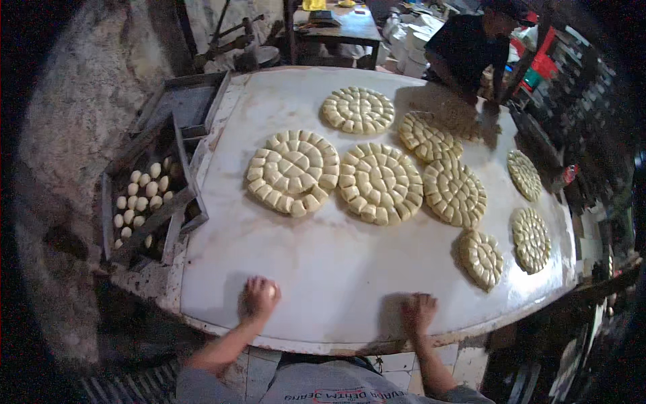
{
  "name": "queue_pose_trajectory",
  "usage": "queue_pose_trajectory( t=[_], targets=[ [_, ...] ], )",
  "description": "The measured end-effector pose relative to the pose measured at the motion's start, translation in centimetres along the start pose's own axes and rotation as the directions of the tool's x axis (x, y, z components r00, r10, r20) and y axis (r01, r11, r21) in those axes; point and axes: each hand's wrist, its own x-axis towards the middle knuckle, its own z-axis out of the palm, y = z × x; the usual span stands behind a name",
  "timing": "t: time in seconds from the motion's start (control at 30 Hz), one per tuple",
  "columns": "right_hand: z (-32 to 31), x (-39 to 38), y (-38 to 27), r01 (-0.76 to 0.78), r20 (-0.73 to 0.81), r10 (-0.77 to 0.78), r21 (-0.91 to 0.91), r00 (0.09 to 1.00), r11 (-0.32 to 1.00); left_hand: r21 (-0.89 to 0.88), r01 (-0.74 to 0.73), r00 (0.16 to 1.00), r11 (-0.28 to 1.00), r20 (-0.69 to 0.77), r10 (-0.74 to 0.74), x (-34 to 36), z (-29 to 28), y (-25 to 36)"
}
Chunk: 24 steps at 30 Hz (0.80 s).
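Note:
My left hand (261,297) is cupped low over the white tabletop (323,283) near its front edge. A small pale lump, which looks like a dough ball (272,291), shows beside its thumb. To the right, my right hand (419,313) rests on the same surface with its fingers curled under; whatever lies beneath them is hidden. Farther in are several flat rounds of dough cut into small pieces, among them a left round (294,172), a middle round (381,183) and a smaller round (481,259) nearest my right hand.
At the left edge, a wooden tray (108,222) holds many dough balls (140,195), with another dark tray (178,104) behind it. Across the table, a person (471,47) in dark clothes leans over the far right corner. A small table (343,28) stands behind.

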Motion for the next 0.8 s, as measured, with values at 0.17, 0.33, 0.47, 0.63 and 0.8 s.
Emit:
queue_pose_trajectory(
  t=[0.17, 0.33, 0.47, 0.63, 0.8],
  targets=[
    [5.8, 9.7, 9.0, -0.137, -0.556, 0.190, 0.137, 0.809, 0.981, -0.180, 0.416, 0.872, 0.891, -0.198, -0.447, 11.3, 8.4, -2.1],
    [3.8, 10.8, -0.2, 0.037, -0.551, 0.184, 0.365, 0.814, 0.930, -0.136, 0.074, 0.972, 0.988, -0.213, -0.102, 7.5, 9.0, 5.5],
    [3.0, 4.4, 1.6, 0.118, -0.322, 0.012, 0.384, 0.947, 0.916, -0.141, -0.062, 0.986, 0.988, -0.161, 0.039, -1.2, 0.7, -1.2],
    [2.3, 9.9, 5.2, -0.127, -0.434, 0.005, -0.252, 0.901, 0.959, -0.011, 0.240, 0.874, 0.971, -0.432, -0.221, 8.0, 1.6, -7.5],
    [1.1, 11.7, -2.4, -0.380, -0.397, 0.254, -0.281, 0.882, 0.881, -0.048, 0.208, 0.968, 0.977, 0.154, -0.198, 6.3, 3.2, -3.2]
  ],
)
